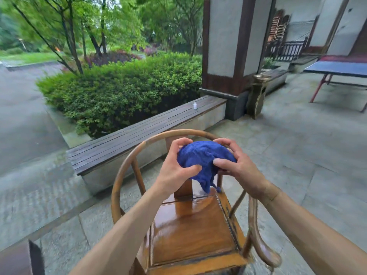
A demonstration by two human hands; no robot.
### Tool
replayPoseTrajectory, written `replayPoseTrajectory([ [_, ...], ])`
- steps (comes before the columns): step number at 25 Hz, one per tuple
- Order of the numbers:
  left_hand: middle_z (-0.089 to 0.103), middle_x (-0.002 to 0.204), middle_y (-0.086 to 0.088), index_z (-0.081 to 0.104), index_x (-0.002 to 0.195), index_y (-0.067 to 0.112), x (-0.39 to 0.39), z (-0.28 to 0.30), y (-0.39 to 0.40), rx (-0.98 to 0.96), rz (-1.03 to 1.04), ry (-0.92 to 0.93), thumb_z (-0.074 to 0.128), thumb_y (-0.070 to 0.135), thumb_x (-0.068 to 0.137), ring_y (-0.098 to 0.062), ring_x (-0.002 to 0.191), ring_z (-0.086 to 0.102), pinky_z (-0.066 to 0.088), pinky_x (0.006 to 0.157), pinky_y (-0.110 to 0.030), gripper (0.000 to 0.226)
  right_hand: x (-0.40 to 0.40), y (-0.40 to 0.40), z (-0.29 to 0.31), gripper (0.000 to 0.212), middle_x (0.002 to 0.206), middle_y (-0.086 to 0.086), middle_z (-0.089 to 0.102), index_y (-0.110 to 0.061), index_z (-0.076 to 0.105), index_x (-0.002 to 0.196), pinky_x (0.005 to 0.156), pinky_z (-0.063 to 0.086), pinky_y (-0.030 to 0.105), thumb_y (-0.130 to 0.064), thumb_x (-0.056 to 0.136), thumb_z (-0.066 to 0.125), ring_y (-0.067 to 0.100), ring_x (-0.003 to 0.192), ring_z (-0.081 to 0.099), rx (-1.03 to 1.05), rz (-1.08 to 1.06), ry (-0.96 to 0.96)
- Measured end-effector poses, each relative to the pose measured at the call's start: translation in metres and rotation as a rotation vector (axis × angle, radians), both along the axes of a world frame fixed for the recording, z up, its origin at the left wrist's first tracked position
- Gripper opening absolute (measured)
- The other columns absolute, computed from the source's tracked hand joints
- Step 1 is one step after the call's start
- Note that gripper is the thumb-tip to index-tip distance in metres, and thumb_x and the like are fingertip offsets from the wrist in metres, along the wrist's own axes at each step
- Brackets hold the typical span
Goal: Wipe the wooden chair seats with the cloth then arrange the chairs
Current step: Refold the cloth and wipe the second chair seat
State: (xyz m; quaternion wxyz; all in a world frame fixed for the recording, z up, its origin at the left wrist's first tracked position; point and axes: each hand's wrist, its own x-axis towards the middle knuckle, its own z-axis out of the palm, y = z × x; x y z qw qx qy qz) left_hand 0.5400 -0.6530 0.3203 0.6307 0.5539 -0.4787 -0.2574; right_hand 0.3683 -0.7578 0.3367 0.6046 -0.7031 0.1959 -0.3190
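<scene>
Paved stone porch (297, 155), open to a garden; slatted wooden bench (139, 135) along its edge, small white bottle (195, 105) standing on the bench, blue table-tennis table (337, 68) far right.

Item 1: wooden chair (127, 161), round-backed, directly below the camera, curved back rail away from the person. Chair seat (190, 231) glossy, reflective, bare of objects.

Item 2: blue cloth (202, 155), bunched, held in the air above the rear of the seat, 1 tail hanging close to the seat's back edge; contact not discernible.

Left hand (174, 167): fingers and thumb curled round the cloth's left side. Right hand (236, 161): gripping the right side likewise.

Key relation: seat lies straight below and toward the person from the cloth; both hands roughly equally near, so either could likely carry the cloth down onto it.
</scene>
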Motion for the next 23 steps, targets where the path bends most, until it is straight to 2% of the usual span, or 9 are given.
replayPoseTrajectory([
  [3,0.064,0.116,-0.008,0.055,0.117,0.033,-0.009,0.003,-0.009,-0.001,-0.048,-0.015,0.076,0.005,0.068,-0.032,0.105,0.066,0.058,0.089,-0.05,0.06,-0.011,0.003,0.003,0.047,0.109,0.009,0.074,-0.028,0.058,0.119,0.082,0.059,0.032,-0.011,0.08,0.08,0.021,0.1,0.072,-0.035,-0.097,-0.046],
  [6,0.068,0.108,0.009,0.057,0.115,0.031,-0.035,0.005,-0.029,-0.003,-0.156,0.001,0.077,0.004,0.069,-0.015,0.099,0.067,0.058,0.085,-0.035,0.057,-0.039,0.0,0.003,0.044,0.109,0.011,0.073,-0.025,0.057,0.117,0.08,0.057,0.028,-0.001,0.085,0.074,0.021,0.097,0.071,-0.022,-0.238,-0.07],
  [10,0.069,0.102,0.01,0.058,0.114,0.025,-0.105,0.011,-0.074,0.015,-0.387,0.034,0.074,0.001,0.069,-0.011,0.091,0.066,0.056,0.081,-0.029,0.053,-0.12,-0.004,0.009,0.042,0.105,0.012,0.074,-0.025,0.056,0.117,0.076,0.055,0.023,0.0,0.087,0.072,0.019,0.092,0.072,-0.006,-0.457,-0.053],
  [16,0.07,0.103,0.011,0.059,0.113,0.031,-0.289,0.024,-0.119,0.033,-0.836,0.017,0.072,0.003,0.07,-0.011,0.09,0.067,0.056,0.074,-0.025,0.053,-0.303,0.034,0.023,0.042,0.105,0.004,0.074,-0.028,0.055,0.116,0.081,0.057,0.026,-0.001,0.088,0.071,0.02,0.095,0.073,-0.045,-0.892,-0.043],
  [19,0.069,0.109,0.002,0.059,0.117,0.024,-0.406,0.033,-0.116,0.03,-1.079,0.022,0.073,0.002,0.07,-0.014,0.094,0.068,0.057,0.075,-0.028,0.054,-0.405,0.077,0.028,0.042,0.106,0.004,0.074,-0.03,0.055,0.114,0.082,0.056,0.028,-0.002,0.088,0.072,0.021,0.096,0.073,-0.08,-1.141,-0.03],
  [23,0.07,0.106,0.008,0.059,0.116,0.021,-0.539,0.042,-0.091,0.011,-1.332,0.029,0.074,-0.001,0.071,-0.012,0.094,0.068,0.057,0.077,-0.028,0.052,-0.511,0.14,0.034,0.043,0.105,0.0,0.075,-0.032,0.057,0.112,0.086,0.058,0.035,-0.004,0.086,0.075,0.022,0.096,0.073,-0.132,-1.405,0.001],
])
